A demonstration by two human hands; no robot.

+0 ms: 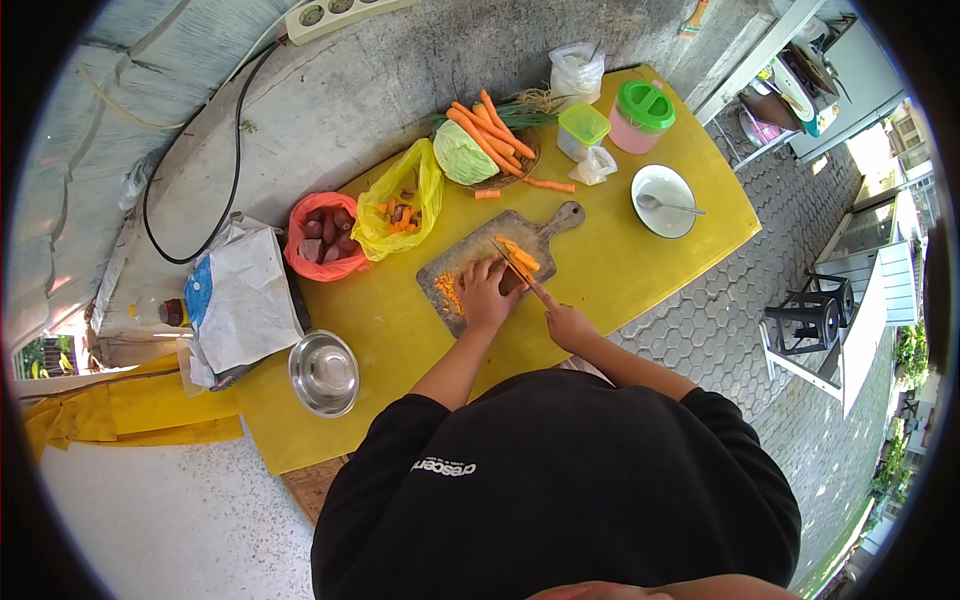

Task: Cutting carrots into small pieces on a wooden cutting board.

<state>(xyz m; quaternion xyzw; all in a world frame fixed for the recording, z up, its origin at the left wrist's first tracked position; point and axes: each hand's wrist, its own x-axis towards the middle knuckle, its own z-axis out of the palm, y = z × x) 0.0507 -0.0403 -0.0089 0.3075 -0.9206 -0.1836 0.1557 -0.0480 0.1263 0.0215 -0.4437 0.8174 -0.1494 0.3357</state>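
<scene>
A worn wooden cutting board (pixel 480 240) lies on the yellow-covered table, its handle pointing up and right. My right hand (pixel 570 326) grips a kitchen knife (pixel 513 262), its blade over the board beside cut carrot sticks (pixel 523 253). Just left of the blade, my left hand (pixel 484 292) rests on the board with fingers bent; whether it holds a carrot piece under them cannot be told. Finely diced carrot (pixel 448 291) lies at the board's left side, by my left fingers. Beyond the board, a basket (pixel 534 142) holds a green cabbage (pixel 461 154) and several whole carrots (pixel 491 131).
Left of the board are a yellow bag (pixel 367 225) with scraps, a red bag (pixel 292 255) of shallot-like bulbs and a steel bowl (pixel 324 373). To the right stand a white bowl (pixel 660 225) with a spoon, a lidded container (pixel 583 127) and a green-lidded jug (pixel 643 112).
</scene>
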